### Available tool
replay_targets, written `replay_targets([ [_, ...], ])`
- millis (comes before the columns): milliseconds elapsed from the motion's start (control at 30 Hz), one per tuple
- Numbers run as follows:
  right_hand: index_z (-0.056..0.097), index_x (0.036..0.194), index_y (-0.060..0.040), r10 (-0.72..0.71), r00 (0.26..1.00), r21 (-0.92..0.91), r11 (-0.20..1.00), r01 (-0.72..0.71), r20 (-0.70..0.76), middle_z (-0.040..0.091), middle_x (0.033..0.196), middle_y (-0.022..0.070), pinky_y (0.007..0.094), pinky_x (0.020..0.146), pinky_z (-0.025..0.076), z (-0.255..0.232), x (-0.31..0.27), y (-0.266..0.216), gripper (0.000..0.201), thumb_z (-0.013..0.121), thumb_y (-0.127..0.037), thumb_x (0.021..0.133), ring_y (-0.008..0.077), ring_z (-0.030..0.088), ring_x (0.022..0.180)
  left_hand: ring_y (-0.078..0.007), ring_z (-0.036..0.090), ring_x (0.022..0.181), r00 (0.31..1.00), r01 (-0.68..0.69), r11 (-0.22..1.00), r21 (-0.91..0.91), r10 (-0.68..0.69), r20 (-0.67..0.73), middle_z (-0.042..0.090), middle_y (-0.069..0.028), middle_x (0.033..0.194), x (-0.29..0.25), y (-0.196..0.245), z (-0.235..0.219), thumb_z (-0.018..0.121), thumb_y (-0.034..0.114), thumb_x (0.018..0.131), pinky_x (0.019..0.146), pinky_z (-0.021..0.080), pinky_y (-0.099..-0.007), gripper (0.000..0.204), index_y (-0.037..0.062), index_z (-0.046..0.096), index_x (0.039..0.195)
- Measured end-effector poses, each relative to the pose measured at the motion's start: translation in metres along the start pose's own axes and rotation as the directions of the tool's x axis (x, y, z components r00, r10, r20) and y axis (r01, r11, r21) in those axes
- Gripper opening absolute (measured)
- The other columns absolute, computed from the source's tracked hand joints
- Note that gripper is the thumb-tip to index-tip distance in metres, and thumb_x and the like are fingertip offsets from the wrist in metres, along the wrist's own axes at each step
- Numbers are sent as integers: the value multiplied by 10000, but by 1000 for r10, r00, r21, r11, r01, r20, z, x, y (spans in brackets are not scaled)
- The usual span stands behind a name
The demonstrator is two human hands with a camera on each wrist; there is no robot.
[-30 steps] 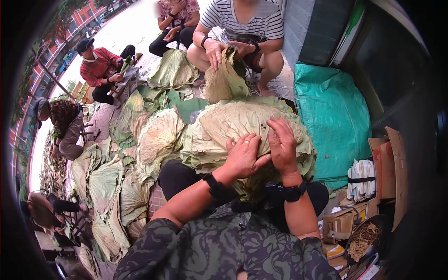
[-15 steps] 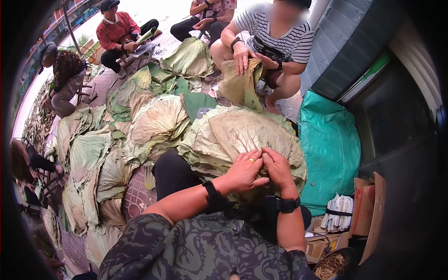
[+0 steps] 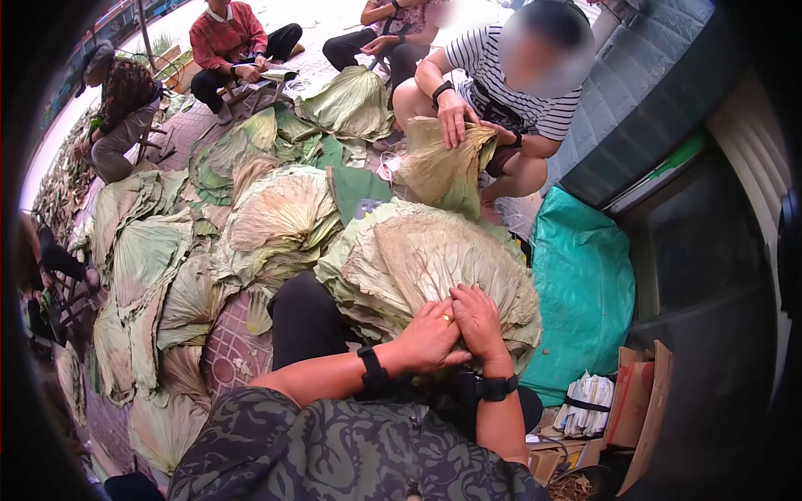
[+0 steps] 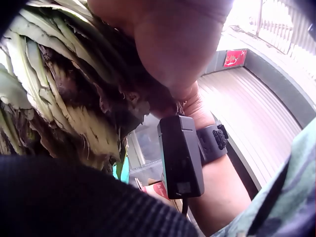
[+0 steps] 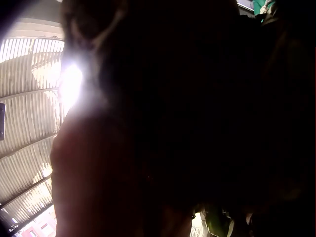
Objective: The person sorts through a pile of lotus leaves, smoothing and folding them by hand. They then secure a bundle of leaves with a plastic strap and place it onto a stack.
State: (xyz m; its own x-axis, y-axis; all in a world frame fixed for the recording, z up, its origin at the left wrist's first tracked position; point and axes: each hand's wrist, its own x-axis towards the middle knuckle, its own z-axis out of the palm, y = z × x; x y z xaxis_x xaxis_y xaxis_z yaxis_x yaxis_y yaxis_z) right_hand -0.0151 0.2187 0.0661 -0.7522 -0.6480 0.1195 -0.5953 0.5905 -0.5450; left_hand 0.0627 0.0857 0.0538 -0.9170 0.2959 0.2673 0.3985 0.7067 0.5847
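A thick stack of dried, folded leaves (image 3: 401, 250) lies before the person's knees, brown on top and pale green at its edges. On its near edge rests the left hand (image 3: 430, 336), a ring on one finger. The right hand (image 3: 478, 321) lies against it, fingers stretched over the top leaf. In the left wrist view, layered leaf edges (image 4: 44, 84) show beside a hand (image 4: 177, 44). The right wrist view is mostly dark, with a hand (image 5: 94, 173) close to the lens.
More leaf piles (image 3: 280, 213) spread over the paving at left. Across the stack, a crouching person in a striped shirt (image 3: 535, 108) holds a folded leaf (image 3: 443, 163). A green sheet (image 3: 581, 284) lies at right, near bundled papers (image 3: 586, 405) and a cardboard box (image 3: 643, 409). Others sit farther back.
The hands have drawn closer together and down to the stack's near edge; the right hand has come down from higher on the leaf. The head view has shifted.
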Motion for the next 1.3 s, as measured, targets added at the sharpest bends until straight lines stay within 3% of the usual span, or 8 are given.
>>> replay_targets([
  [633,593,1138,-79,-8,999,168,986,15,-43,567,1188,146,439,992,311,10,8,25,405,417,-369,915,379,457,1157,-394,387,1187,988,-64,998,3,64,-141,446,-232,1242,10,-14,3,556,486,801,986,295,-465,636,2,470,1204],
  [733,590,1140,-79,-21,998,227,973,33,-56,568,1181,149,441,986,315,9,10,26,401,404,-361,925,370,461,1152,-310,550,968,990,-142,917,-374,133,-49,570,-169,1066,21,-28,-19,665,232,780,821,439,-375,278,21,612,953],
  [800,589,1133,-73,25,997,225,974,-8,-76,571,1171,149,440,979,321,9,9,22,397,398,-355,929,365,469,1138,-229,593,869,999,26,859,-511,-46,-26,619,-135,954,24,-34,-32,647,185,811,771,463,-326,216,-1,626,920],
  [867,587,1121,-65,20,996,253,967,3,-89,574,1160,150,437,974,327,9,8,21,398,405,-360,926,366,471,1127,-165,625,847,911,260,657,-708,-411,-47,670,-108,871,31,-37,-36,650,202,814,707,500,-293,233,4,652,935],
  [1000,590,1110,-56,-16,994,180,983,36,-112,572,1162,148,435,979,323,8,5,19,391,461,-346,883,357,471,1130,-280,571,1039,714,243,670,-701,-613,-339,562,-211,1152,60,-80,-37,716,264,764,864,469,-341,575,-49,486,1187],
  [1067,589,1110,-54,-22,995,169,985,38,-95,568,1168,148,436,983,318,6,7,16,395,482,-343,863,353,468,1136,-310,499,1122,626,342,628,-700,-707,-329,440,-246,1282,77,-104,-42,745,300,735,871,461,-368,766,-47,348,1291],
  [1133,590,1109,-52,-6,997,149,989,17,-79,561,1180,148,440,993,306,7,5,16,408,507,-339,831,353,461,1147,-291,409,1189,504,369,324,-871,-857,-105,377,-189,1324,95,-94,-67,741,288,748,885,449,-446,862,31,213,1378],
  [1300,593,1110,-71,26,997,141,990,-15,-75,551,1200,137,445,994,300,6,4,11,414,526,-358,820,362,450,1164,-280,464,1098,478,292,238,-926,-875,-74,409,-144,1257,138,-111,-86,705,305,777,764,495,-465,763,76,248,1344],
])
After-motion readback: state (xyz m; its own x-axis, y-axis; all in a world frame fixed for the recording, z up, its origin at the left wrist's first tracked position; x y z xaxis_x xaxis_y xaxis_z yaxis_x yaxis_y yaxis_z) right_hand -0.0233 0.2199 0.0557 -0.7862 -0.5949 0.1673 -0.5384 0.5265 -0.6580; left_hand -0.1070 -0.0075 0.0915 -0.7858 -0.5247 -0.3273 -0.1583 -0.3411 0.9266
